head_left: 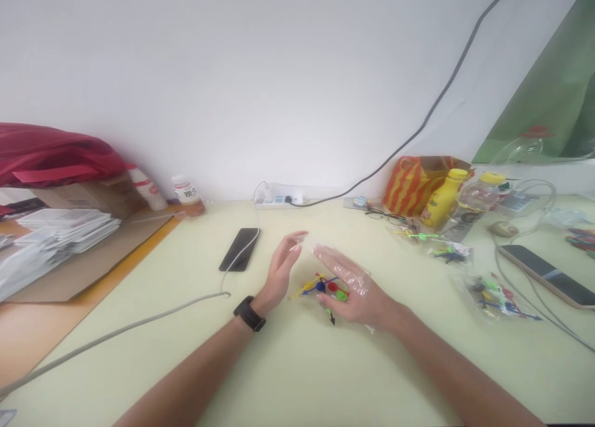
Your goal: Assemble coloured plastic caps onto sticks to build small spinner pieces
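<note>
A pale green table (279,377) spreads beneath two bare hands and runs back beyond them to a white wall (297,92). Far left of the grip, red fabric (60,151) covers part of a carton (93,198) whose inside is hidden. Beyond the right hand (356,294) stands a red-and-yellow striped bag (402,185), its contents out of sight; beside it are an opaque yellow bottle (441,201) and a clear bottle (478,194). Both hands are open: the left hand (279,269), its wrist banded by a black watch (250,313), touches nothing, while the right has straight fingers, thumb apart, and clear film (351,277) across its back. Beyond the left hand, a bottle (188,201) shows brown liquid below its label. To the right of the grip, a clear packet (502,300) holds small multicoloured parts, and similar packets (449,251) lie farther back. Smallest are the coloured pieces (320,286), clustered between the hands, by the right thumb. The packets look already filled; this cluster seems unfinished, though whether the film encloses any of it cannot be told.
</note>
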`<state>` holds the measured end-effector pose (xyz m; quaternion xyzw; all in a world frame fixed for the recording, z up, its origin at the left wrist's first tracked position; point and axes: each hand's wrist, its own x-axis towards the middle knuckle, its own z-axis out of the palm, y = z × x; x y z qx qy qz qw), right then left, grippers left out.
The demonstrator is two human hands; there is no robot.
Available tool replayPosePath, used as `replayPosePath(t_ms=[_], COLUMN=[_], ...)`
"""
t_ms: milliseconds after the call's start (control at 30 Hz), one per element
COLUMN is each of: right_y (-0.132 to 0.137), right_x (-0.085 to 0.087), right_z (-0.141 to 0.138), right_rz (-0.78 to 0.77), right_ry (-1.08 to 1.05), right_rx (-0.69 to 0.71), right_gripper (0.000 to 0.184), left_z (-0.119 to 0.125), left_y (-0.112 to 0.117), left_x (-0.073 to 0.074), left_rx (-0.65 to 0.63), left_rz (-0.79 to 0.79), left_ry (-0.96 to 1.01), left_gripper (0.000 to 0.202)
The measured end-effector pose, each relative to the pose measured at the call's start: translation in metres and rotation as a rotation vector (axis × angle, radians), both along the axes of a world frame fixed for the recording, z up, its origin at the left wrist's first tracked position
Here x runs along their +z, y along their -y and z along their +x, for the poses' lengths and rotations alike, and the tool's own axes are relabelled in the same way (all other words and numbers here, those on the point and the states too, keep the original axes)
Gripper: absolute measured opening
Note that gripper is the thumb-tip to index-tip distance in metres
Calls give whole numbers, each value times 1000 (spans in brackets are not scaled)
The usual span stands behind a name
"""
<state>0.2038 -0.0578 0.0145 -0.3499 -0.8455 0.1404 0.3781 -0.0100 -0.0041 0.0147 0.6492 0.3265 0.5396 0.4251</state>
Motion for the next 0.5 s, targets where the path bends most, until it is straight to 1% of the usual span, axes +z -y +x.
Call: replayPosePath(t_ms=[67,233,500], right_y=[0,0,-4], right_x=[-1,-1,-4], right_z=[2,5,6], right_rz=[-12,-70,-66], right_ry=[5,29,13], right_rx=[-5,7,-26], right_gripper=[84,95,95], left_z=[0,0,0], left_y=[2,7,6], left_x=[2,6,4], left_rx=[-9,-12,6], left_rz=[19,56,40], left_ry=[-27,-91,-109], left_gripper=[35,35,35])
